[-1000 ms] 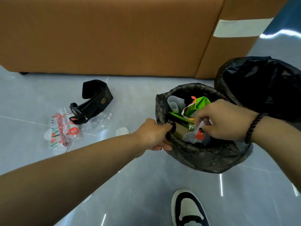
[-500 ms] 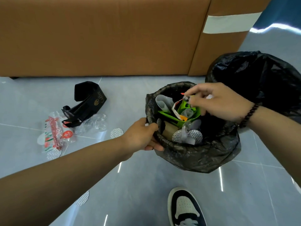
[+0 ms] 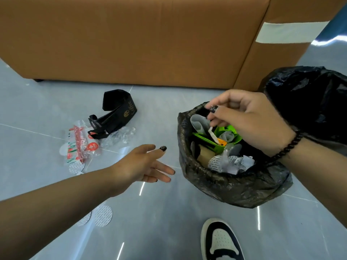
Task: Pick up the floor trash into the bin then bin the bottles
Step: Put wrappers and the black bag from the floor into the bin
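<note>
the brown sofa (image 3: pixel 131 40) spans the top of the view, from 9 o'clock round to 2 o'clock, standing on the grey tiled floor (image 3: pixel 169 231). a large black bag (image 3: pixel 309 102) sits at 3 o'clock, just behind the bin. the bin (image 3: pixel 231 186), lined with a dark plastic liner, stands at 4 o'clock from centre; it holds green packaging (image 3: pixel 234 132), a cardboard tube (image 3: pixel 204 156), crumpled paper and round foil seals.

floor trash lies at 9 to 10 o'clock: a black coffee carrier (image 3: pixel 120 113), folded and lying on its side, touching clear crinkled plastic (image 3: pixel 120 137) and a red-and-white wrapper (image 3: pixel 78 147). round foil seals (image 3: pixel 102 215) lie at 7 o'clock, partly hidden by the left forearm. a black-and-white shoe (image 3: pixel 219 241) shows at 5 o'clock.

the left hand (image 3: pixel 139 164) is at centre, fingers straight and spread, holding nothing, apart from the bin rim. the right hand (image 3: pixel 246 119) hovers over the bin mouth at 2 o'clock, thumb and forefinger pinching a small dark item (image 3: pixel 213 109) too small to identify. a black bead bracelet (image 3: pixel 289 147) circles the right wrist.
</note>
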